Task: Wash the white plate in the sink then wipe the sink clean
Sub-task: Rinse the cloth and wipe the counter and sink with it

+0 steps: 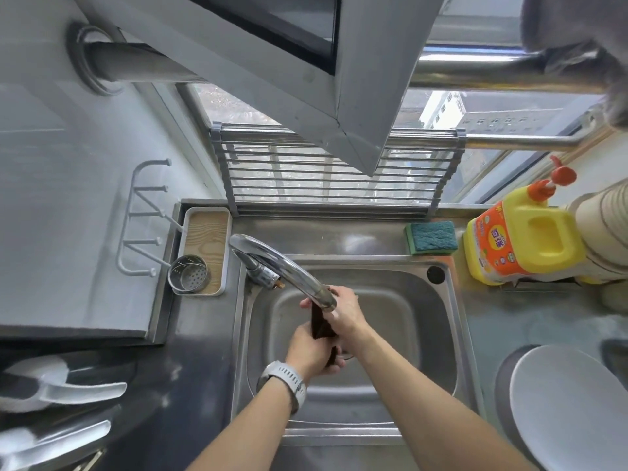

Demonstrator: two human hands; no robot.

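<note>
Both my hands are over the steel sink (438, 334), just under the spout of the curved faucet (282, 263). Between them they hold a dark cloth (321, 326): my left hand (314, 351), with a watch on its wrist, grips the lower end and my right hand (343, 309) grips the upper end. I cannot tell whether water runs from the spout. The white plate (571, 409) lies on the counter to the right of the sink, apart from both hands.
A green sponge (431, 237) lies on the ledge behind the sink, next to a yellow detergent bottle (523, 239). A steel cup (188, 275) stands in a tray at the left. A roll-up rack (326, 171) leans against the window. Pan handles (78, 392) sit at the left.
</note>
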